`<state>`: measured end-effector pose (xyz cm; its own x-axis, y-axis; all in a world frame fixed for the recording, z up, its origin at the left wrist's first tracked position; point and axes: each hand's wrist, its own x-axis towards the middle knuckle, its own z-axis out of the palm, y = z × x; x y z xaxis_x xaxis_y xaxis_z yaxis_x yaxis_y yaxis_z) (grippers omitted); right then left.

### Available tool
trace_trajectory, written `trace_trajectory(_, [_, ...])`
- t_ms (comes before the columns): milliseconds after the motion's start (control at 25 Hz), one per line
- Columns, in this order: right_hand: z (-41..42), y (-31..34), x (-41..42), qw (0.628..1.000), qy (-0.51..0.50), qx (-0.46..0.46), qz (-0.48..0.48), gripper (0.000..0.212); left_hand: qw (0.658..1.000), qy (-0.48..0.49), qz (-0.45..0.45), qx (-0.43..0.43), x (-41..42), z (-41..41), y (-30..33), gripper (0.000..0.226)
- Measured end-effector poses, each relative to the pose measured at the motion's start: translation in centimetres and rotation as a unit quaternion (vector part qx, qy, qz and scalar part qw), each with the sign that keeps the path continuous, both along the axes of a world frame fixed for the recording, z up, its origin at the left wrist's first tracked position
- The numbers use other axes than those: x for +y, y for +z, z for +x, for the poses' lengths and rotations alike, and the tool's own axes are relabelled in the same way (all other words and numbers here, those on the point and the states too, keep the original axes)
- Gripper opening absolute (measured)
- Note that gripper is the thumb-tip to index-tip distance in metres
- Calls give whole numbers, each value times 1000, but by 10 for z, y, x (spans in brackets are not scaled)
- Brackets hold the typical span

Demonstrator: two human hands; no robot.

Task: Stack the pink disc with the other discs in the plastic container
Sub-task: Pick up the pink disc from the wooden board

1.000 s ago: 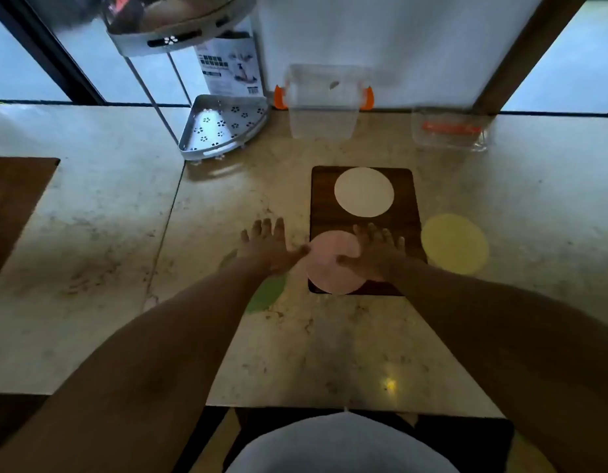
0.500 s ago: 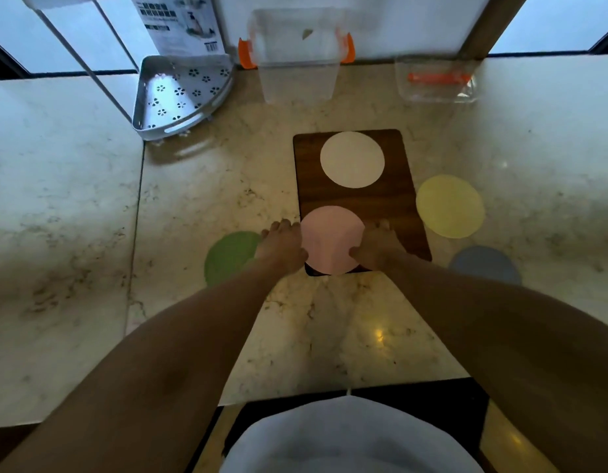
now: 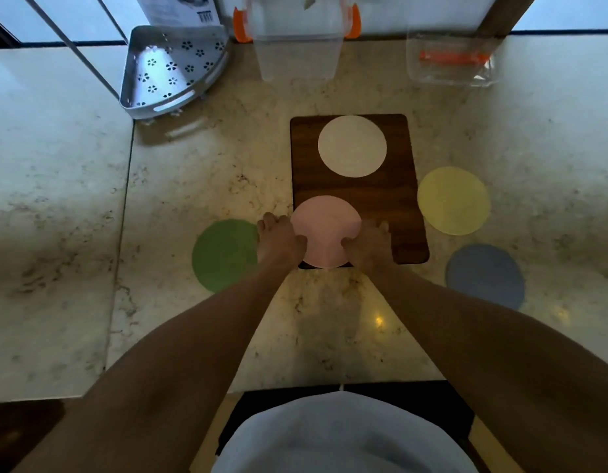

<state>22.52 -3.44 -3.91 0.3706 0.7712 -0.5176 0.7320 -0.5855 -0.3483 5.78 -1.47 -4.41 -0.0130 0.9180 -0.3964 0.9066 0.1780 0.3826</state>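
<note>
The pink disc [image 3: 324, 221] lies at the near end of a dark wooden board [image 3: 398, 199]. My left hand [image 3: 278, 238] grips its left edge, thumb on top. My right hand [image 3: 369, 244] grips its right edge the same way. A white disc [image 3: 352, 146] rests on the far half of the board. A clear plastic container [image 3: 297, 46] with orange clips stands at the back of the counter; I cannot tell what is inside it.
A green disc [image 3: 224, 256] lies left of the board, a yellow disc [image 3: 453, 200] and a blue disc [image 3: 483, 276] to its right. A metal corner shelf [image 3: 169, 70] stands back left. A clear lid [image 3: 449, 59] with an orange strip lies back right.
Both hands came onto the pink disc's two sides and their thumbs now lie on its top. The camera has tilted down and closer, bringing the blue disc into view.
</note>
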Motion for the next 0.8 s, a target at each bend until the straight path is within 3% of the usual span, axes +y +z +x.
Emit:
trace_trajectory(160, [4,1,0,992,-93,62,60,41,984,127,22,-119,2,7,4,28])
trace_trajectory(320, [5,8,1,982,-113,86,122,20,958,208,34,-193,2,8,10,15])
trace_trajectory(600, [-15,22,10,978,-78,133,137,15,916,313,83,-238,-14,-37,19,14])
trace_trajectory(800, [-63,19,13,979,10,161,122,7,881,394,73,-250,-40,-98,17,12])
